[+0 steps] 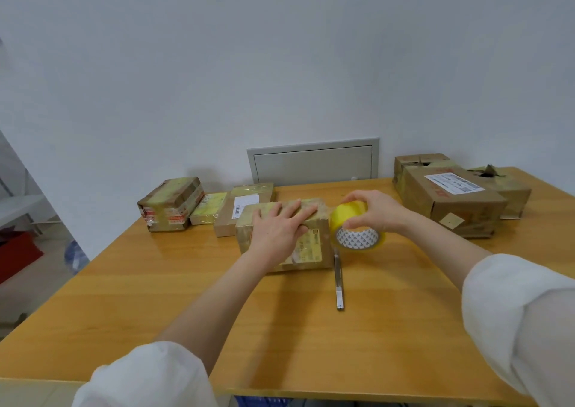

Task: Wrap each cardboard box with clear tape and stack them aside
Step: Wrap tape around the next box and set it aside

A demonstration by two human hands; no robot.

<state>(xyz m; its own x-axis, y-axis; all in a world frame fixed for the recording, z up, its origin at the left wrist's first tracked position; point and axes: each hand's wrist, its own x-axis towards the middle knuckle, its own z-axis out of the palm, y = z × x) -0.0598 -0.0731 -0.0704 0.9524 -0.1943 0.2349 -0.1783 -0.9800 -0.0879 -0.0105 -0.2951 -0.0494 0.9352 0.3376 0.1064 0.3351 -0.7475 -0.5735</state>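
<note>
The left hand's fingers [299,210] lie straight and slightly spread, flat on the top face of the cardboard box [311,245] at the centre of the frame, with their tips pointing toward the upper right. The left hand [280,229] covers most of that top face, with its palm over the near edge. The box sits on the wooden table [186,297] with its long axis roughly left to right across the frame, and a labelled side faces the camera.

The right hand [378,209] curls around the tape roll [357,235], with fingers over the top and the thumb on the near rim. The yellowish roll is tilted, showing its patterned white core, and it touches the box's right end.

Just below the roll a slim metal tool [338,282] lies on the table, pointing up and down the frame.

In the left middle of the frame are a taped box [171,204], a small packet [208,208] and a flat box [245,206]. At right stands a large labelled box [451,201] with torn boxes [504,186] behind. A wall panel [312,164] is at centre back.
</note>
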